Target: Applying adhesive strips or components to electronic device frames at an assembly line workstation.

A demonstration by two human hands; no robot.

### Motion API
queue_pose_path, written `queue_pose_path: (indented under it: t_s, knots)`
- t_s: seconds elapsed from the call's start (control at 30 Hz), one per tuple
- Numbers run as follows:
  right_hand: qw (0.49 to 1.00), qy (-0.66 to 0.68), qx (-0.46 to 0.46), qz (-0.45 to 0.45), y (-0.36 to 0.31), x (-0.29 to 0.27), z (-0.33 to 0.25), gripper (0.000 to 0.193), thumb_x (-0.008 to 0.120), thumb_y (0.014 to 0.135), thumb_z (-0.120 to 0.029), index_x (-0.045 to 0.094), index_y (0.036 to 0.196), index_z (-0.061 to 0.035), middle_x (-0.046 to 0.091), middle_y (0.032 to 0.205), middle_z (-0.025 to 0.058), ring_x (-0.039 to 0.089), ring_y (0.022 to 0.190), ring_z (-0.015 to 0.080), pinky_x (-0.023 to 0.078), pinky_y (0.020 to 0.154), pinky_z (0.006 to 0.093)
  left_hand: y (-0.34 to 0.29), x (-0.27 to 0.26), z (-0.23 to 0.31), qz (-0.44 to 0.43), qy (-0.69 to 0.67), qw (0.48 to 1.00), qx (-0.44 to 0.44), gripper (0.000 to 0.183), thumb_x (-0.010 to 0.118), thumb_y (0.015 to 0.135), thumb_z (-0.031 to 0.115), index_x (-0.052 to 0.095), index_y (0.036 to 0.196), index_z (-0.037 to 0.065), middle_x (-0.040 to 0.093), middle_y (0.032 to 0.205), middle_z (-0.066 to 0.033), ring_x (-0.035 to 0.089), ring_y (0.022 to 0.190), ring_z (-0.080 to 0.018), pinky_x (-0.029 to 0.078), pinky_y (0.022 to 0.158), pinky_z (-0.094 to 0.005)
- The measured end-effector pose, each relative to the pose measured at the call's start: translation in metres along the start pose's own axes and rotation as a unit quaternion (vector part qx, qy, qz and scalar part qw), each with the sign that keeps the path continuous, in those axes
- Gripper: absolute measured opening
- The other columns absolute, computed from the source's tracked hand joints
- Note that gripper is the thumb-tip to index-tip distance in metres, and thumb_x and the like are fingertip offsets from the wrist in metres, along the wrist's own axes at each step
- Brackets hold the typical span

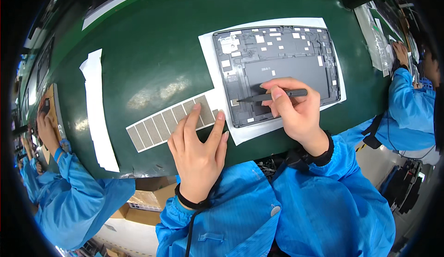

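Observation:
My right hand [296, 111] pinches a pair of black tweezers [289, 93]. Their tip touches or hovers just over a small greyish patch [235, 102] at the lower left of a dark tablet back housing [286, 67]. White and silvery pads dot the inside of that housing, which lies on a white sheet [210, 55]. To its left my left hand [198, 148] rests with fingers spread on a white backing strip bearing a row of grey rectangular stickers [159, 126]. Its fingertips press the strip's right end, beside the housing.
A long white paper strip [98, 113] lies on the green table [152, 62] farther left. Co-workers in blue sleeves sit at both sides, one hand [47, 130] at the left, another hand [400, 53] at the right. Below the table's near edge stands an open cardboard box [159, 194].

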State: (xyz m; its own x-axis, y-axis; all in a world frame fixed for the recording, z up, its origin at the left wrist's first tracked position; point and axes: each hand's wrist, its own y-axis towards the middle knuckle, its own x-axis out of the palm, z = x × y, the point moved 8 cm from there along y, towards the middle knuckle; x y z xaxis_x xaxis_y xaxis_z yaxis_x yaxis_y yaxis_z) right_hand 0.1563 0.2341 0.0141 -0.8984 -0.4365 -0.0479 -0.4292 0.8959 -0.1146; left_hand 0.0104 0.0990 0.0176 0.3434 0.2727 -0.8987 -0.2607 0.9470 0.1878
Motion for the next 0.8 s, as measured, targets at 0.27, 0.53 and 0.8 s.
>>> queue_pose_path:
  t_s: [0.27, 0.53, 0.8]
  knots:
    - [0.999, 0.023, 0.018, -0.023, 0.002, 0.001, 0.002, 0.018, 0.056, 0.096, -0.006, 0.067, 0.103, 0.0056, 0.066, 0.087, 0.0051, 0.06, 0.072, 0.0064, 0.058, 0.075, 0.027, 0.001, -0.001, 0.002, -0.001, 0.005, 1.0, 0.007, 0.042, 0.074, 0.08, 0.015, 0.07, 0.122, 0.018, 0.051, 0.137, -0.0159, 0.047, 0.119, -0.0357, 0.036, 0.102, -0.0447]
    - [1.0, 0.019, 0.016, -0.019, 0.003, 0.002, 0.001, 0.018, 0.056, 0.096, -0.006, 0.066, 0.104, 0.0069, 0.068, 0.097, 0.008, 0.065, 0.082, 0.0111, 0.058, 0.076, 0.0268, 0.002, -0.001, 0.001, 0.006, 0.002, 1.0, 0.013, 0.042, 0.073, 0.081, 0.014, 0.069, 0.122, 0.018, 0.051, 0.136, -0.0165, 0.048, 0.118, -0.0353, 0.037, 0.102, -0.045]
    - [1.0, 0.008, 0.009, -0.023, 0.001, 0.003, 0.001, 0.018, 0.056, 0.096, -0.006, 0.067, 0.104, 0.0063, 0.069, 0.098, 0.0081, 0.065, 0.083, 0.0104, 0.058, 0.075, 0.0262, 0.012, -0.01, 0.035, 0.002, -0.023, 0.998, 0.056, 0.054, 0.072, 0.082, 0.023, 0.059, 0.13, 0.004, 0.049, 0.137, -0.0194, 0.045, 0.126, -0.0402, 0.037, 0.102, -0.0487]
